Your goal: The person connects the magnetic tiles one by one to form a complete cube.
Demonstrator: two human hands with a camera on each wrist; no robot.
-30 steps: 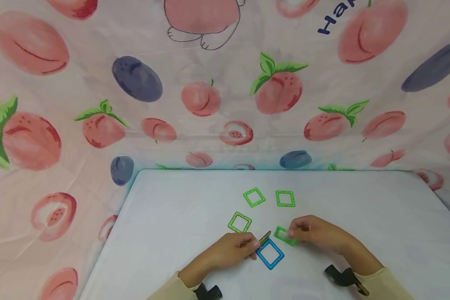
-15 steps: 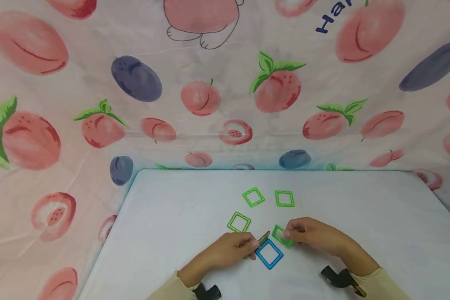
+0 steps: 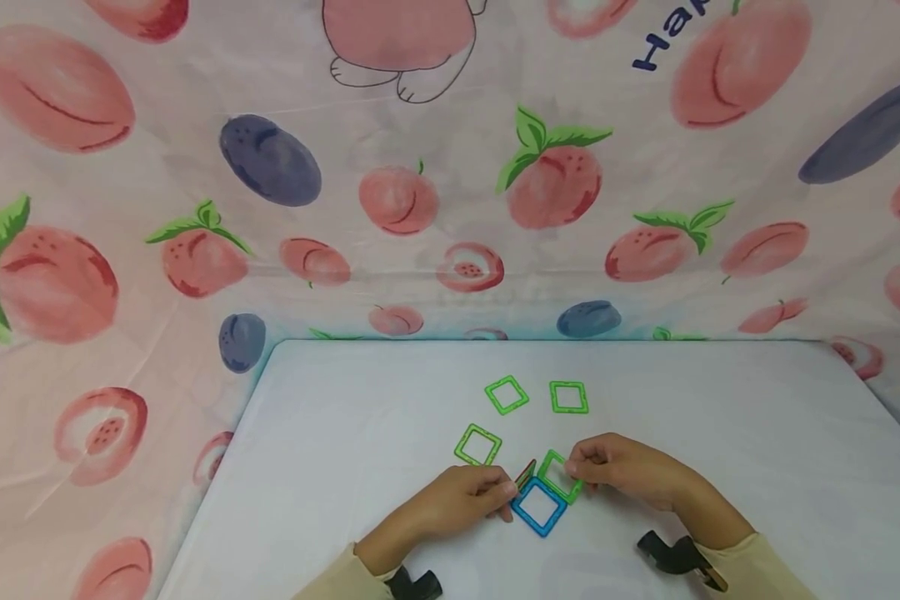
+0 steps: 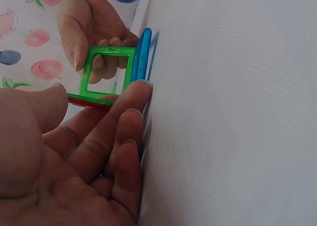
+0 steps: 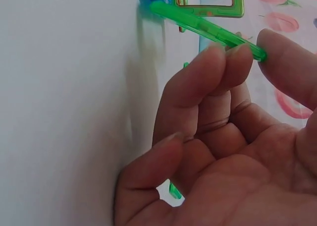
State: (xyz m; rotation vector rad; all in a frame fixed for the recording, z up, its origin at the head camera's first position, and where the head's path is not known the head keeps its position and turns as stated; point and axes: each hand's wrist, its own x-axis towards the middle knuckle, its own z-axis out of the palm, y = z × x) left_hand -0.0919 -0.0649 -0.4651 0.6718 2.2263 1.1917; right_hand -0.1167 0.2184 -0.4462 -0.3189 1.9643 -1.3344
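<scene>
A blue square magnetic tile [image 3: 527,520], an open frame, lies flat on the table between the hands. My left hand [image 3: 465,502] pinches an upright tile [image 3: 526,474] along the blue tile's upper-left side; its edge shows green and red in the left wrist view, perhaps two layers. On the other side, my right hand [image 3: 618,467] grips a green square tile [image 3: 544,463] between thumb and fingers. That green tile [image 5: 208,28] leans tilted, its lower edge meeting the blue tile [image 4: 142,55]. Part of the upright tile is hidden behind the left fingers.
Three more green square tiles lie flat on the white table [image 3: 345,417]: one at the back left [image 3: 493,402], one at the back right [image 3: 569,384], one [image 3: 462,439] just beyond the left hand. Fruit-print cloth [image 3: 450,167] hangs behind. Black wrist cameras [image 3: 675,554] sit at the sleeves.
My right hand has moved slightly left, bringing the green tile from apart to against the blue tile's upper-right edge and turning it. The left hand stays in place.
</scene>
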